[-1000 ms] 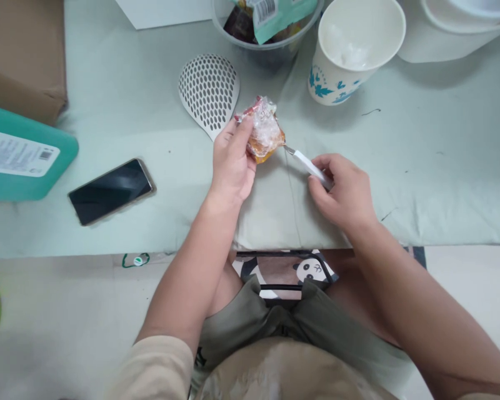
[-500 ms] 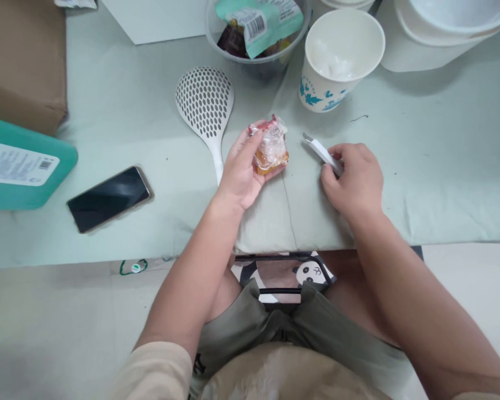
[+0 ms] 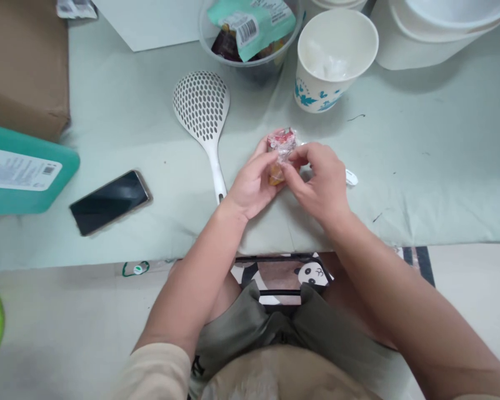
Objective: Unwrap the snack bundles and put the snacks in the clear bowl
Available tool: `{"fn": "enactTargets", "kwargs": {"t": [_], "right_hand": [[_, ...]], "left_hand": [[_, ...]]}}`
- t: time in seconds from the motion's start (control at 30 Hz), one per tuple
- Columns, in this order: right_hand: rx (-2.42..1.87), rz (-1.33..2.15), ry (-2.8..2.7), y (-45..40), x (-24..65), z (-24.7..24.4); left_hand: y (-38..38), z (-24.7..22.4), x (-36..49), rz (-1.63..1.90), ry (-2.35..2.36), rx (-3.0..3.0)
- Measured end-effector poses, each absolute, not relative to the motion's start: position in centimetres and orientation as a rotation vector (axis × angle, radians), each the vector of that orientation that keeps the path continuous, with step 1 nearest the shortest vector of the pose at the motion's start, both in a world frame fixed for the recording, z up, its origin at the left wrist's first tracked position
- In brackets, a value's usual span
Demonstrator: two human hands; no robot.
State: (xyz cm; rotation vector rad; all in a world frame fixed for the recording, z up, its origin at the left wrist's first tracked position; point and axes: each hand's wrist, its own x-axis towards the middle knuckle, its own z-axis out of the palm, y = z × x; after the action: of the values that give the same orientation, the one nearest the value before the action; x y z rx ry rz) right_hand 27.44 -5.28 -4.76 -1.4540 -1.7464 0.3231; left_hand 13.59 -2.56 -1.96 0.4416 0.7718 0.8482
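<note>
My left hand [image 3: 254, 183] is closed around a small plastic-wrapped packet [image 3: 281, 145], red at its top and orange-yellow at its bottom, with crinkled clear film over it. The fingers of my right hand [image 3: 320, 180] pinch at the film on the packet's right side. Under and beside that hand lies a white-handled cutter [image 3: 351, 178], of which only one end shows clearly. To the left rests a white slotted skimmer [image 3: 202, 105], its handle end close to my left wrist.
A paper cup [image 3: 335, 61] with clear plastic inside stands behind my hands. Beside it are a clear tub [image 3: 233, 62] of packets and stacked white containers [image 3: 433, 47]. Leftward lie a phone [image 3: 110, 203], a teal bottle [image 3: 29, 178] and a cardboard box [image 3: 23, 66].
My right hand has let go of the cutter, now lying on the table, and has moved left to the packet. My left hand has shifted slightly right and toward me with the packet.
</note>
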Motion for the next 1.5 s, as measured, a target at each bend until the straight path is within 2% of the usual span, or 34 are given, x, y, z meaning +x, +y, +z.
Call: {"fn": "enactTargets", "kwargs": {"t": [0.17,0.6,0.87,1.2,1.5], "right_hand": [[-1.487,0.411,-1.652,-5.2,27.6,-4.5],[-1.249,0.608,-1.487,-5.7,27.2,-3.2],[-1.246,0.867,-1.312,-5.7,27.4,-3.1],[-1.210,0.970,-1.022,-5.4,28.2,-4.0],[-1.249,0.839,-0.903,-3.4,30.1,-6.8]], "left_hand": [[-2.6,-2.1,13.6,0.825,0.729,0.495],[-2.5,-2.7,13.0,0.905,0.779,0.680],[-2.5,-2.9,12.8,0.921,0.783,0.673],[-1.5,-1.7,12.6,0.901,0.928,0.413],[-1.1,-1.4,11.7,0.816,0.932,0.463]]}}
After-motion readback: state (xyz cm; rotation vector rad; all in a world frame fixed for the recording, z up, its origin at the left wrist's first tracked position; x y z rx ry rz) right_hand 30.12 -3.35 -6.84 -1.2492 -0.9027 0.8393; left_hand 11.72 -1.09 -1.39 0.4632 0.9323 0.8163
